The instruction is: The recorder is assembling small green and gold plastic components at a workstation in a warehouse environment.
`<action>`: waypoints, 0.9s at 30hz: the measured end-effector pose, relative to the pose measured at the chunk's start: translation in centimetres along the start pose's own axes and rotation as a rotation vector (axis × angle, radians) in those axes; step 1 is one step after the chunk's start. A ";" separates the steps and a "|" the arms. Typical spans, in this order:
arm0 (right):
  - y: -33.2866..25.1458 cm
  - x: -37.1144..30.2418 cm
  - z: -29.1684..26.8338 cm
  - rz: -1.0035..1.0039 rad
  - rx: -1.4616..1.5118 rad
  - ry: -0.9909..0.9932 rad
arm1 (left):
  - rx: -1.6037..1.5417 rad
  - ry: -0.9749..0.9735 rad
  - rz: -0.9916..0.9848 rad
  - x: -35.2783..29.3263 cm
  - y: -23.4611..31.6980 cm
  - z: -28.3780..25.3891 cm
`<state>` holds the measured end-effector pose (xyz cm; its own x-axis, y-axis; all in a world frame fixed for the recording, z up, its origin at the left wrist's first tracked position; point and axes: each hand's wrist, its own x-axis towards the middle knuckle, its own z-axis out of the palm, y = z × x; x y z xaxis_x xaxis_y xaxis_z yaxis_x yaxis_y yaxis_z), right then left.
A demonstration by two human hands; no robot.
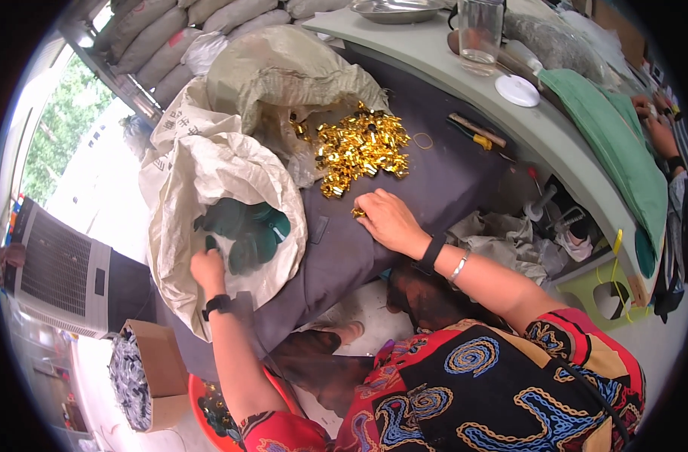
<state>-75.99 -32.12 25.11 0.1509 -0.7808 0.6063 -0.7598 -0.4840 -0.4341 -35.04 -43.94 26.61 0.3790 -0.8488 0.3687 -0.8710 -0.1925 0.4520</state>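
Observation:
My left hand (pixel 207 271) reaches over the rim of a white woven sack (pixel 272 162), its fingers closed on a small dark green piece (pixel 210 242). Inside that sack lie several dark green round pieces (pixel 242 233), partly overlapping. My right hand (pixel 389 220) rests low over the dark cloth, thumb and fingers pinched on a small shiny gold piece (pixel 357 213). Just beyond it spreads a heap of gold pieces (pixel 366 143), spilling from the mouth of a second, beige woven sack (pixel 284 64). What the gold pieces are exactly, I cannot tell.
On the dark cloth (pixel 449 181) lie a tool with a yellow handle (pixel 476 137) and a rubber band (pixel 422 141). A grey table (pixel 427 45) at the right bears a glass (pixel 480 38) and a white lid (pixel 517 90). A red tub (pixel 201 407) and a cardboard box (pixel 159 361) stand lower left.

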 end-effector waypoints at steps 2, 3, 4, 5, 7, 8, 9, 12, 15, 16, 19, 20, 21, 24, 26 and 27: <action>0.7 -0.4 0.0 0.007 -0.028 0.031 | -0.240 -0.018 -0.117 -1.5 1.7 -1.3; 1.1 -0.5 -0.1 -0.008 -0.043 0.061 | -0.465 -0.065 -0.214 -3.0 3.2 -2.2; 1.3 -0.5 -0.1 -0.001 -0.045 0.059 | -0.464 -0.073 -0.213 -4.5 4.1 -3.5; 1.5 -0.4 -0.1 0.014 -0.053 0.047 | -0.708 -0.155 -0.232 -6.2 5.0 -4.5; 1.7 -0.4 0.0 0.027 -0.058 0.027 | -0.950 -0.236 -0.260 -10.1 6.2 -6.7; 1.8 -0.4 0.2 0.076 -0.024 0.079 | -1.013 -0.287 -0.262 -12.0 6.8 -7.5; 2.1 -0.3 0.3 0.120 0.012 0.130 | -1.077 -0.332 -0.265 -13.9 7.1 -8.0; 2.8 0.3 0.3 0.197 0.017 0.045 | -1.167 -0.315 -0.411 -18.5 6.8 -8.3; 3.0 1.1 -0.9 0.221 0.047 -0.118 | -1.335 -0.396 -0.482 -21.4 5.9 -8.1; 2.9 1.4 -1.5 0.214 0.056 -0.219 | -1.365 -0.420 -0.481 -22.2 6.1 -8.0; 2.4 1.5 -2.8 0.122 0.005 -0.347 | -1.438 -0.495 -0.485 -23.7 7.1 -7.9; 2.3 2.0 -3.2 0.093 -0.065 -0.442 | -1.443 -0.514 -0.469 -24.0 7.4 -7.7; 2.3 2.0 -3.3 0.089 -0.063 -0.448 | -1.470 -0.543 -0.466 -24.3 7.7 -7.6; 1.7 1.4 -4.0 0.068 0.066 -0.403 | -1.505 -0.671 -0.397 -24.9 9.3 -7.4; -2.0 0.9 -4.7 0.242 0.455 -0.502 | -1.425 -0.666 -0.373 -25.5 11.0 -8.0; -3.9 0.0 -5.5 0.446 0.829 -0.567 | -1.388 -0.680 -0.336 -25.8 11.8 -8.3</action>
<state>-76.53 -28.10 30.46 0.3985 -0.9170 -0.0186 -0.1896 -0.0625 -0.9799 -52.53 -20.24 29.17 -0.0500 -0.9885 -0.1427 0.3176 -0.1512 0.9361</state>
